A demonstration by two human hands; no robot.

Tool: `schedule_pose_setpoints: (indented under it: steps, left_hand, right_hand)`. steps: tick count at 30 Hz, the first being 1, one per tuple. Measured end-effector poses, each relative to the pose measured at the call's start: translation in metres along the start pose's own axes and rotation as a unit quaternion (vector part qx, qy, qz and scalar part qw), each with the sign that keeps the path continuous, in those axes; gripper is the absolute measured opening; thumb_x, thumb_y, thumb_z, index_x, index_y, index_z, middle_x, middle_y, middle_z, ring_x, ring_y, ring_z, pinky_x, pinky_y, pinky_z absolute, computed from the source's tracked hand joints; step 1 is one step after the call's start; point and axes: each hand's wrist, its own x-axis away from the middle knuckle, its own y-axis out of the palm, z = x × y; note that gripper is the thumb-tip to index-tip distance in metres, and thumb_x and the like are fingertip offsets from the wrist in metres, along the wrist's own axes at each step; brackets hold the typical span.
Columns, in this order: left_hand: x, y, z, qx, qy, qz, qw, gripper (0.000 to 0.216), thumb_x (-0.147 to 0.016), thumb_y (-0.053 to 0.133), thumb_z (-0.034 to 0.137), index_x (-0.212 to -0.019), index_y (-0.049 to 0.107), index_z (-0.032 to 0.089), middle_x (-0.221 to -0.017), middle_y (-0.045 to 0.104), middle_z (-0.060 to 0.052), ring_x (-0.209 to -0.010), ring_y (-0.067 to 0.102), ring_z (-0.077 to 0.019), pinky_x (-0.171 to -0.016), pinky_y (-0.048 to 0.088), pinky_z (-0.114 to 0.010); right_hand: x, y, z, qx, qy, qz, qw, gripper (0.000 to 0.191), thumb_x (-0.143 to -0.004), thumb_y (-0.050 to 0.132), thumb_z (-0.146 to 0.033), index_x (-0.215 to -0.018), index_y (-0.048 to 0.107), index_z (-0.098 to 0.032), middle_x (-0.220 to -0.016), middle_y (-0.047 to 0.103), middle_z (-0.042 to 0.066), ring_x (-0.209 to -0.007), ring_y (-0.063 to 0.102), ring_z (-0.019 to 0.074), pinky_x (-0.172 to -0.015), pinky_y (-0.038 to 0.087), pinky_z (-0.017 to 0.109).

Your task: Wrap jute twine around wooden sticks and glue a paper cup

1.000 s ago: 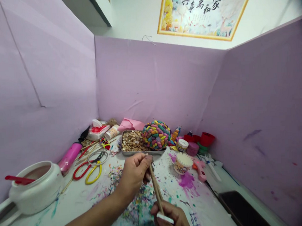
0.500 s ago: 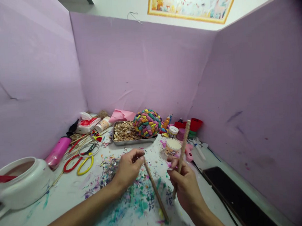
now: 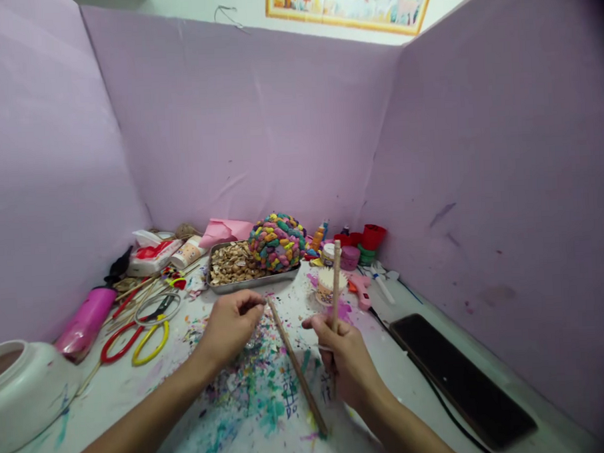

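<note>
My right hand is wrapped round a thin wooden stick, held nearly upright with its upper end above the fingers. A thin pale strip shows by these fingers; I cannot make out what it is. A second brown stick lies slanted on the table between my hands. My left hand has its fingers curled and pinched near that stick's far end. Whether the fingertips touch it or hold something small is hidden.
A metal tray of wood chips bears a colourful ball at the back. To the left are scissors, a pink bottle and a white pot. A pink glue gun and a black phone lie right.
The view has swung to the right, so things sit further left. My right hand has turned, and its stick stands straighter. The stick on the table stays put.
</note>
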Motion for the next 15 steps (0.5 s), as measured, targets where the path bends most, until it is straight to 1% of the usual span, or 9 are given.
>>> schedule_pose_setpoints:
  steps: [2,3,4,6,8,10,11,13,15]
  left_hand:
    - [0.002,0.009,-0.001,-0.082,0.016,-0.071,0.994,0.021,-0.072,0.042,0.020,-0.067,0.063,0.016,-0.062,0.063,-0.001,-0.059,0.056,-0.0140,-0.054,0.038,-0.021]
    - [0.004,0.013,-0.001,-0.108,0.017,-0.088,0.990,0.020,-0.069,0.045,0.020,-0.061,0.063,0.017,-0.057,0.063,-0.001,-0.056,0.055,-0.0143,-0.052,0.037,-0.022]
    - [0.005,0.014,0.000,-0.130,0.013,-0.093,0.987,0.019,-0.067,0.047,0.021,-0.057,0.062,0.017,-0.055,0.062,-0.001,-0.055,0.055,-0.0153,-0.051,0.035,-0.023]
    - [0.003,0.007,0.000,-0.175,-0.006,-0.076,0.982,0.020,-0.068,0.048,0.026,-0.059,0.064,0.018,-0.061,0.065,-0.004,-0.060,0.056,-0.0184,-0.052,0.033,-0.025]
    - [-0.004,-0.018,-0.005,-0.216,-0.034,-0.058,0.974,0.020,-0.069,0.048,0.029,-0.064,0.065,0.019,-0.067,0.066,-0.006,-0.064,0.057,-0.0201,-0.053,0.032,-0.026]
    - [-0.012,-0.056,-0.018,-0.249,-0.066,-0.046,0.965,0.019,-0.069,0.048,0.029,-0.067,0.065,0.020,-0.069,0.066,-0.006,-0.065,0.056,-0.0200,-0.054,0.032,-0.027]
    - [-0.016,-0.075,-0.026,-0.267,-0.087,-0.036,0.959,0.018,-0.069,0.049,0.028,-0.067,0.065,0.020,-0.068,0.065,-0.006,-0.065,0.055,-0.0204,-0.055,0.032,-0.027]
    - [-0.022,-0.109,-0.046,-0.297,-0.129,-0.018,0.946,0.013,-0.066,0.051,0.023,-0.061,0.062,0.018,-0.064,0.062,-0.007,-0.064,0.055,-0.0219,-0.055,0.031,-0.029]
    - [-0.024,-0.129,-0.066,-0.306,-0.159,-0.022,0.938,0.009,-0.063,0.056,0.018,-0.055,0.059,0.016,-0.059,0.059,-0.007,-0.065,0.055,-0.0229,-0.056,0.033,-0.029]
  right_hand:
    - [-0.005,-0.003,0.001,-0.016,0.004,0.009,1.000,0.033,-0.063,0.065,-0.044,-0.074,0.064,-0.014,-0.047,0.048,-0.005,-0.034,0.028,0.0032,-0.034,0.013,0.017]
    - [-0.007,-0.006,0.002,-0.012,0.009,0.009,1.000,0.034,-0.064,0.064,-0.046,-0.076,0.065,-0.014,-0.055,0.056,-0.002,-0.037,0.034,0.0043,-0.034,0.015,0.017]
    - [-0.009,-0.008,0.003,0.000,0.011,0.016,1.000,0.034,-0.064,0.063,-0.047,-0.074,0.065,-0.014,-0.065,0.062,0.002,-0.040,0.040,0.0060,-0.035,0.019,0.017]
    - [-0.011,-0.011,0.006,0.031,0.019,-0.001,0.999,0.039,-0.063,0.063,-0.051,-0.072,0.067,-0.014,-0.071,0.067,0.007,-0.054,0.054,0.0133,-0.045,0.035,0.021]
    - [-0.011,-0.013,0.008,0.056,-0.006,-0.040,0.998,0.040,-0.063,0.061,-0.053,-0.070,0.069,-0.015,-0.076,0.068,0.009,-0.075,0.060,0.0218,-0.065,0.042,0.030]
    - [-0.010,-0.014,0.009,0.095,-0.048,-0.073,0.992,0.040,-0.067,0.058,-0.054,-0.072,0.071,-0.016,-0.087,0.069,0.010,-0.094,0.055,0.0266,-0.085,0.035,0.036]
    - [-0.008,-0.013,0.009,0.113,-0.065,-0.083,0.988,0.040,-0.069,0.056,-0.054,-0.073,0.071,-0.017,-0.092,0.068,0.009,-0.101,0.052,0.0279,-0.091,0.030,0.038]
    - [-0.005,-0.012,0.008,0.134,-0.081,-0.091,0.983,0.041,-0.071,0.053,-0.055,-0.075,0.072,-0.019,-0.094,0.068,0.009,-0.106,0.049,0.0296,-0.095,0.026,0.040]
    - [-0.003,-0.010,0.008,0.126,-0.083,-0.094,0.984,0.041,-0.072,0.052,-0.055,-0.074,0.071,-0.018,-0.088,0.069,0.009,-0.100,0.053,0.0301,-0.092,0.030,0.042]
